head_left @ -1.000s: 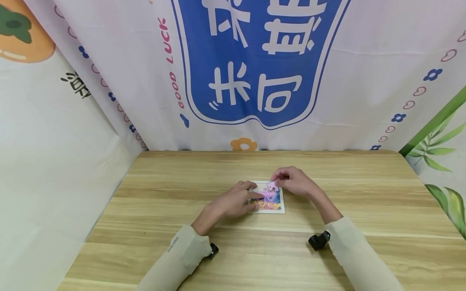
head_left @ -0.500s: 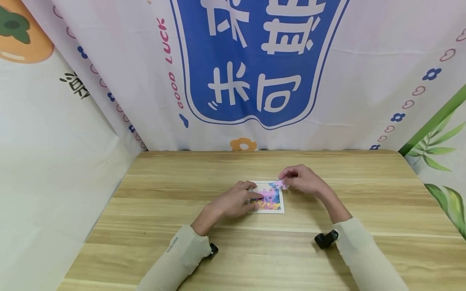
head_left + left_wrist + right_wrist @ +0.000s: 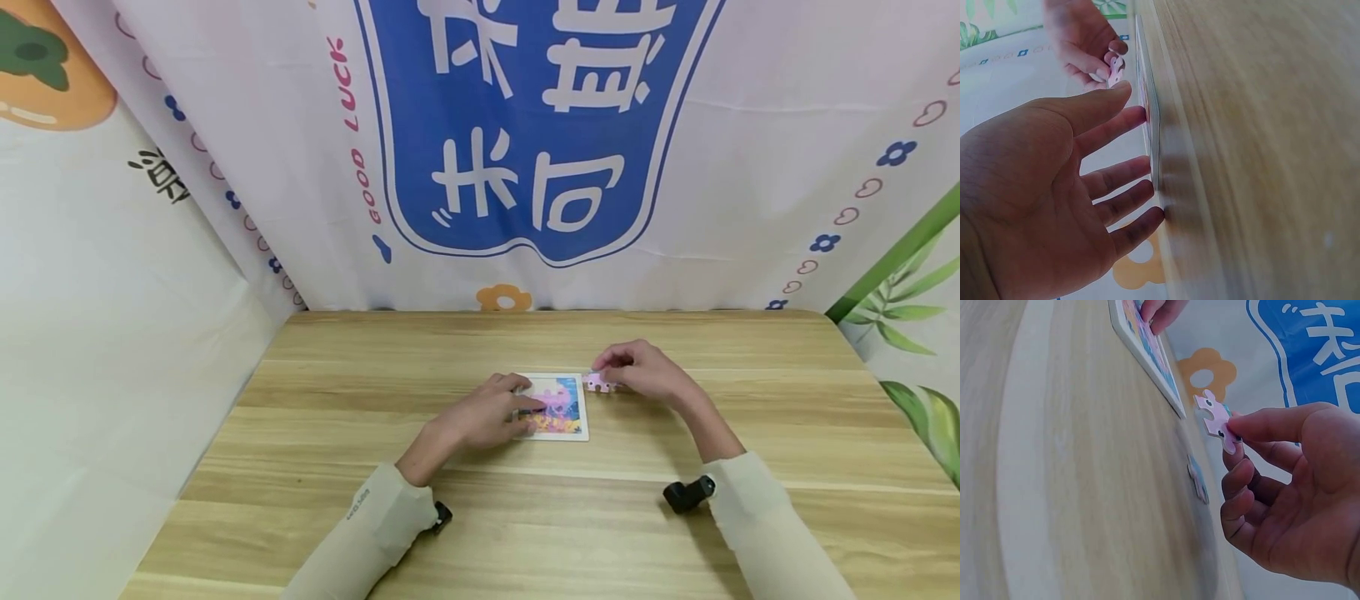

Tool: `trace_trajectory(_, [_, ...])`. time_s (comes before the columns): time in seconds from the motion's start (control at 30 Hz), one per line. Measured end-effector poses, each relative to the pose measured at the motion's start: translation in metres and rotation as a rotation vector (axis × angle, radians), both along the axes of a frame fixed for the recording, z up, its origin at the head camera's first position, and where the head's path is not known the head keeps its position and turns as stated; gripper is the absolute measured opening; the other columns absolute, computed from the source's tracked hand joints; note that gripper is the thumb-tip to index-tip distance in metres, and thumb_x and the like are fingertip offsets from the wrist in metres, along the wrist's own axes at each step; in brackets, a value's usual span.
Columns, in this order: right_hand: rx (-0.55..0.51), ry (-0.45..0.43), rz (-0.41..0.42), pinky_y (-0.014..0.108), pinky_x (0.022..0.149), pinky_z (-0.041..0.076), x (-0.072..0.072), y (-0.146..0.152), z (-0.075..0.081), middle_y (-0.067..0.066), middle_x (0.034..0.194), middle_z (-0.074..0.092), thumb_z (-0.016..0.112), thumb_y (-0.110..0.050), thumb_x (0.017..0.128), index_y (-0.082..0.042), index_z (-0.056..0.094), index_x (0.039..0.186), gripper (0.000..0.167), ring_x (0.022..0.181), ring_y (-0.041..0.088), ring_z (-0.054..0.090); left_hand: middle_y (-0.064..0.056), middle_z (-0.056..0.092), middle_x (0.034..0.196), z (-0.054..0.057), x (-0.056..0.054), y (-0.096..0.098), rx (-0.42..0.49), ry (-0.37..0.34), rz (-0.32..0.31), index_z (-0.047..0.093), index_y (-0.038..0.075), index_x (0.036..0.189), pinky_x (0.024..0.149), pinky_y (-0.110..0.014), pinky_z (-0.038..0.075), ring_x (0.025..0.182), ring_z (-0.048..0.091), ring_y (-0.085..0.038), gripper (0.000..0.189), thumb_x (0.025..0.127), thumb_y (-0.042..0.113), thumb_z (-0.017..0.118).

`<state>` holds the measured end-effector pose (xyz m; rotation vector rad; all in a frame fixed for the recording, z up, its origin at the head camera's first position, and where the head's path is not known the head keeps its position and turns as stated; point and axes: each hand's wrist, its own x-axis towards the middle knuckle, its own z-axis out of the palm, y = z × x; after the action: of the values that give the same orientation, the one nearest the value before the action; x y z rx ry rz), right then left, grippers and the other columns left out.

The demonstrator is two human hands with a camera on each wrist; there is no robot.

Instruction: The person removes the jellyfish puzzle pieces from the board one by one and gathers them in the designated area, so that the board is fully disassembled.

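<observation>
My right hand pinches a pink jigsaw piece with dark eye-like dots, held between thumb and fingers. That piece is in the air just past the upper right corner of a white-framed jigsaw puzzle. On the puzzle's left side rests my left hand, fingers spread and fairly straight, the fingertips touching its picture. Pink, blue and yellow show in the picture, with a pale patch along its top. The left wrist view shows the left hand beside the thin edge of the board.
Another loose jigsaw piece lies on the wooden table below the right hand. Behind the table hangs a printed white curtain. A small black device sits at the right sleeve's cuff.
My right hand has moved right, carrying the pink jigsaw piece from over the puzzle to beyond its right edge. My left hand has stayed in place on the board.
</observation>
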<state>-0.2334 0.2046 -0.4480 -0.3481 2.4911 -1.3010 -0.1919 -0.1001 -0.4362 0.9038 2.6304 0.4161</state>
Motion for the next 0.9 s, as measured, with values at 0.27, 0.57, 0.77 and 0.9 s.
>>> trace_trajectory(0.27, [-0.007,-0.007,-0.01,0.026,0.071,0.049,0.002,0.008,0.001,0.011,0.103,0.07,0.067,-0.008,0.102,0.0,0.076,0.117,0.02,0.09,0.022,0.056,-0.011,0.044,0.169,-0.001,0.0,-0.001,0.001,0.007,-0.013,0.065,0.023,0.15,0.129,-0.05,0.039,0.157,0.04,-0.031,0.043,0.109,0.036,0.064])
trace_trajectory(0.57, [0.009,-0.004,-0.009,0.027,0.071,0.048,0.003,0.022,0.001,0.011,0.104,0.07,0.066,-0.01,0.103,0.0,0.075,0.118,0.02,0.091,0.022,0.054,-0.01,0.045,0.169,-0.002,0.0,0.001,-0.008,0.007,-0.003,0.065,0.024,0.151,0.131,-0.051,0.036,0.159,0.039,-0.031,0.043,0.109,0.036,0.064])
trace_trajectory(0.77, [0.023,-0.007,-0.02,0.028,0.072,0.049,0.003,0.031,0.002,0.009,0.102,0.069,0.067,-0.01,0.103,0.0,0.075,0.118,0.02,0.09,0.02,0.055,-0.01,0.044,0.169,-0.001,0.0,0.001,-0.007,0.004,0.0,0.064,0.024,0.151,0.131,-0.05,0.036,0.158,0.039,-0.032,0.043,0.109,0.036,0.064])
trace_trajectory(0.9, [0.04,-0.002,-0.029,0.027,0.071,0.048,0.003,0.037,0.001,0.009,0.1,0.068,0.066,-0.01,0.102,-0.001,0.075,0.117,0.019,0.089,0.021,0.054,-0.01,0.044,0.169,0.0,0.001,0.0,-0.005,0.003,0.0,0.065,0.023,0.151,0.131,-0.05,0.036,0.159,0.039,-0.032,0.043,0.109,0.036,0.064])
